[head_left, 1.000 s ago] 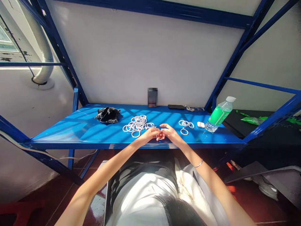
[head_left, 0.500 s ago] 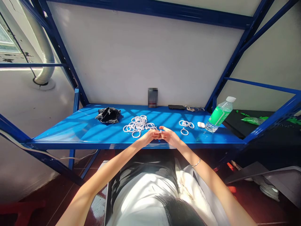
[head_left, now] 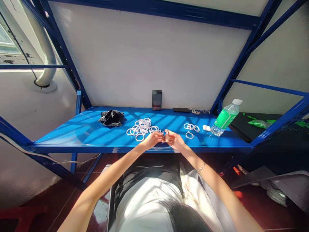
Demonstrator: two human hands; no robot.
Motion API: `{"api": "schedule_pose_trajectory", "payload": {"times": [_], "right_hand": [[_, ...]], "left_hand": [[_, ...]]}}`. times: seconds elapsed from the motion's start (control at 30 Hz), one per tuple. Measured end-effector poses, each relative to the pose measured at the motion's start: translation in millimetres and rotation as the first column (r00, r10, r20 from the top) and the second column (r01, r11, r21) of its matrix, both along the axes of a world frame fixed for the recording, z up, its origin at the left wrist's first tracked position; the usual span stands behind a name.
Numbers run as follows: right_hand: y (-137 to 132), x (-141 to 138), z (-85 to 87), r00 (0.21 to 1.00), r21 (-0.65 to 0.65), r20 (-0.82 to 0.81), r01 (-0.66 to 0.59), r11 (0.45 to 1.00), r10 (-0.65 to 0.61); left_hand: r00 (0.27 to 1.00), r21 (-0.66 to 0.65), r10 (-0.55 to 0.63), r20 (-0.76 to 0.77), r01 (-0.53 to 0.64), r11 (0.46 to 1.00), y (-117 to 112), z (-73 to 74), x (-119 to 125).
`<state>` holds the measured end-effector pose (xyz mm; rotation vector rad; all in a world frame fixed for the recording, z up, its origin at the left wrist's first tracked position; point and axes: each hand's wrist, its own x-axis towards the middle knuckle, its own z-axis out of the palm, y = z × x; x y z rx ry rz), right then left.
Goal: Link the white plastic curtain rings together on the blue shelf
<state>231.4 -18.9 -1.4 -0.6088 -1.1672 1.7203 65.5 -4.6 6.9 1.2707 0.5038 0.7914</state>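
My left hand [head_left: 155,138] and my right hand [head_left: 174,140] meet above the front edge of the blue table, fingers closed and fingertips nearly touching. Between them is a small white ring [head_left: 167,132], mostly covered by the fingers, so its full shape is hidden. Just beyond my left hand lies a heap of white rings [head_left: 143,125], with a single ring [head_left: 140,137] at its near side. To the right of my right hand, several more white rings [head_left: 191,127] lie in a small group, one ring [head_left: 189,135] apart in front.
A crumpled black plastic bag [head_left: 111,118] sits at the back left of the blue table [head_left: 91,138]. Along the back are a dark upright box [head_left: 156,100], a black phone [head_left: 181,110] and a coiled cable [head_left: 198,111]. A white earbud case [head_left: 206,128] and a tilted water bottle [head_left: 225,117] stand right.
My fingertips have shifted slightly: the right hand's fingers have curled in and turned, showing a small white bit at their tips. The heap and the group on the right look the same.
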Motion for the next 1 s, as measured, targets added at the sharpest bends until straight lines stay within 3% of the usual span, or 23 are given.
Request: {"api": "schedule_pose_trajectory", "payload": {"times": [0.2, 0.27, 0.33, 0.37, 0.4, 0.47, 0.5, 0.57, 0.63, 0.67, 0.77, 0.93, 1.0], "right_hand": [[-2, 0, 0.6, 0.997, 0.057, 0.069, 0.042, 0.997, -0.046], [-1, 2, 1.8, 0.981, 0.146, 0.167, 0.075, 0.986, -0.099], [1, 8, 3.7, 0.906, 0.319, 0.34, 0.14, 0.937, -0.251], [2, 13, 5.0, 0.816, 0.438, 0.435, 0.177, 0.881, -0.381], [2, 19, 6.5, 0.676, 0.568, 0.51, 0.201, 0.798, -0.532], [3, 32, 9.7, 0.283, 0.78, 0.55, 0.162, 0.605, -0.786], [4, 39, 11.4, 0.088, 0.836, 0.532, 0.105, 0.539, -0.842], [4, 53, 14.4, -0.209, 0.853, 0.509, -0.007, 0.522, -0.835], [5, 64, 16.5, -0.392, 0.807, 0.521, -0.064, 0.587, -0.758], [6, 68, 17.0, -0.445, 0.778, 0.533, -0.077, 0.624, -0.719], [7, 72, 16.0, -0.479, 0.719, 0.574, -0.093, 0.688, -0.665], [7, 67, 11.8, -0.405, 0.709, 0.605, -0.119, 0.695, -0.686], [5, 64, 12.4, -0.34, 0.712, 0.621, -0.133, 0.69, -0.706]], "left_hand": [[0.995, 0.129, -0.013, -0.102, 0.026, 0.991, -1, 4.0, 1], [0.993, 0.154, 0.001, -0.116, 0.017, 0.988, 0, 4.1, 3], [0.982, 0.25, 0.061, -0.177, -0.015, 0.968, 1, 3.8, 3], [0.97, 0.326, 0.112, -0.218, -0.036, 0.945, 2, 4.0, 2], [0.952, 0.4, 0.171, -0.252, -0.058, 0.914, 3, 4.5, 0], [0.901, 0.568, 0.325, -0.289, -0.112, 0.816, 4, 6.7, -7], [0.868, 0.652, 0.404, -0.288, -0.131, 0.747, 6, 8.0, -11], [0.794, 0.809, 0.547, -0.266, -0.126, 0.575, 10, 10.2, -20], [0.714, 0.911, 0.654, -0.25, -0.056, 0.41, 16, 10.2, -28], [0.686, 0.93, 0.684, -0.25, -0.027, 0.367, 20, 8.9, -31], [0.626, 0.958, 0.744, -0.234, 0.018, 0.286, 32, 1.3, -36], [0.555, 0.977, 0.807, -0.203, 0.064, 0.201, 41, -11.5, -37], [0.538, 0.984, 0.825, -0.173, 0.053, 0.172, 39, -11.8, -36]]}}
